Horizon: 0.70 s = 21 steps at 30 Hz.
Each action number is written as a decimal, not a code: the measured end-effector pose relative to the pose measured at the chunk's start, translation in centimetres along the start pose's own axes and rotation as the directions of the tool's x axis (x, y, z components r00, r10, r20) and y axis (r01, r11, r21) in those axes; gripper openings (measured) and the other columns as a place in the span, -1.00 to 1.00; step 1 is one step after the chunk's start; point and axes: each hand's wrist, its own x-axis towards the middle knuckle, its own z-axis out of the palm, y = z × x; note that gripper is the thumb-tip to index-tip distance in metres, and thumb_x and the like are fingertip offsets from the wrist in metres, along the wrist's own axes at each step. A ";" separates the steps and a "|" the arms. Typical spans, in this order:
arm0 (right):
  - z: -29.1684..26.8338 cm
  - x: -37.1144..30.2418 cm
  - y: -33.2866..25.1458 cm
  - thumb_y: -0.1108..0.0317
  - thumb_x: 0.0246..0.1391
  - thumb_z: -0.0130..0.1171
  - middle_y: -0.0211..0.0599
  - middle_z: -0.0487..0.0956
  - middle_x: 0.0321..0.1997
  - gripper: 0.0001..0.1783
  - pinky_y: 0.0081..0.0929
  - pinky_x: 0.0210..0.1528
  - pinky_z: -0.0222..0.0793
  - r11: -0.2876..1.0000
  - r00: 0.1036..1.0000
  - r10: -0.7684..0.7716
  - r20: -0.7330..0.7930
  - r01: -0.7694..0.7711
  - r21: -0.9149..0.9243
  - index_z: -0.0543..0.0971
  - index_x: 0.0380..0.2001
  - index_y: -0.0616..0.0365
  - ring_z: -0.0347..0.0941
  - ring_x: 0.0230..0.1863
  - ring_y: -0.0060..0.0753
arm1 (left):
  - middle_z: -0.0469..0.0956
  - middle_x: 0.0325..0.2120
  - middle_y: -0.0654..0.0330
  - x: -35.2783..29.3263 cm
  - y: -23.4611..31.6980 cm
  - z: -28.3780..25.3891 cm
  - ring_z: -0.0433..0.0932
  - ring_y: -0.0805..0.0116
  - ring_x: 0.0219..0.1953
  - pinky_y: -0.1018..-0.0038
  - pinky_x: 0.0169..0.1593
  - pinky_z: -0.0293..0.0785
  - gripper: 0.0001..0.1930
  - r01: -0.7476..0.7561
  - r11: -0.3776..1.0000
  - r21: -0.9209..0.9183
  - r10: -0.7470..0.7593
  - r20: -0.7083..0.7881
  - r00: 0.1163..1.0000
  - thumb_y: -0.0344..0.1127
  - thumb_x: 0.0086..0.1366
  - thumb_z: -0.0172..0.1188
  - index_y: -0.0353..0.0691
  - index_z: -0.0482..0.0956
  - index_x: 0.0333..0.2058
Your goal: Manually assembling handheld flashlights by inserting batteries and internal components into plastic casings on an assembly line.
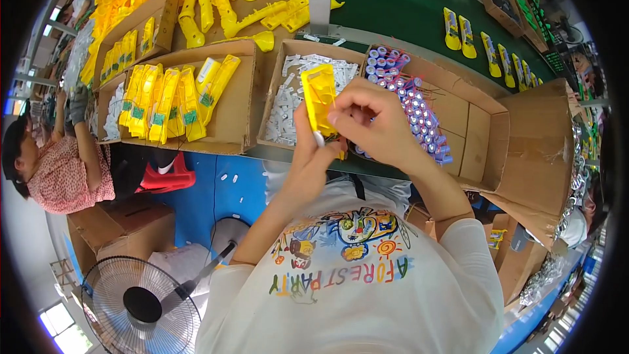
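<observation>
My left hand [310,157] grips a yellow plastic housing [316,88], held upright and tilted with its ribbed, hollow inside showing. A small white piece [319,138] shows by the left fingertips at its lower end. My right hand [370,118] is closed in a pinch against the housing's right side; what its fingertips hold is too small to make out. Beneath the hands stands a cardboard box of small white plastic parts [282,101]. Just right of it, a box holds many purple cylindrical battery cells [419,115] with thin red wires.
On the left, a cardboard box [226,137] holds yellow housings with green circuit boards. More yellow shells [223,10] are heaped behind. Several yellow pieces [488,52] lie along the green belt [393,10]. A standing fan [142,305] and a co-worker [62,170] are at left.
</observation>
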 end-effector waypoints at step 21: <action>-3.8 -4.2 2.1 0.46 -0.19 0.35 -0.31 0.53 -0.41 -0.84 -0.50 -0.43 0.40 0.806 0.909 -0.406 0.094 0.405 -0.431 0.62 -0.44 0.08 0.50 -0.41 -0.37 | 0.38 -0.23 0.12 1.3 -1.2 0.7 0.44 0.42 -0.29 0.46 -0.15 0.43 -0.64 0.144 0.989 -0.026 -0.142 0.070 0.987 -0.49 0.32 -0.15 -0.22 0.07 0.07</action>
